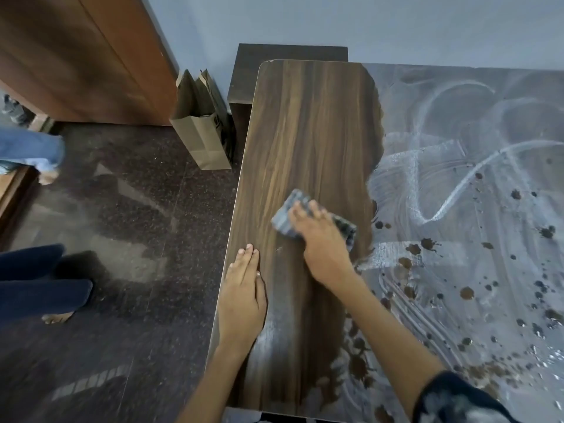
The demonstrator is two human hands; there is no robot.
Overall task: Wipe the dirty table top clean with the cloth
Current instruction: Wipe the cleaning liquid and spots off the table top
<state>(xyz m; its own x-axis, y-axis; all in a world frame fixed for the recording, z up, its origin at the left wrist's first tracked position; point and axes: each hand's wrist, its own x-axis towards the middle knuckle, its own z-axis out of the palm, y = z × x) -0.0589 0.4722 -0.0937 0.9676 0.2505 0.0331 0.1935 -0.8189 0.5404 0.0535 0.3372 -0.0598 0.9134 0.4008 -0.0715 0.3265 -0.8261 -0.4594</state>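
The dark wood-grain table top (311,132) shows bare, clean wood on its left strip. Its right part carries a whitish smeared film (457,141) and several brown splashes (427,248). A folded grey-blue cloth (288,213) lies flat on the wood at the border of the film. My right hand (320,239) presses on the cloth with spread fingers. My left hand (242,294) rests flat, fingers straight, on the table's left edge near me.
A brown paper bag (200,129) stands on the speckled dark floor (137,224) left of the table. A dark low cabinet (253,71) sits behind it against the blue wall. A wooden door (76,56) and another person's legs (36,285) are at far left.
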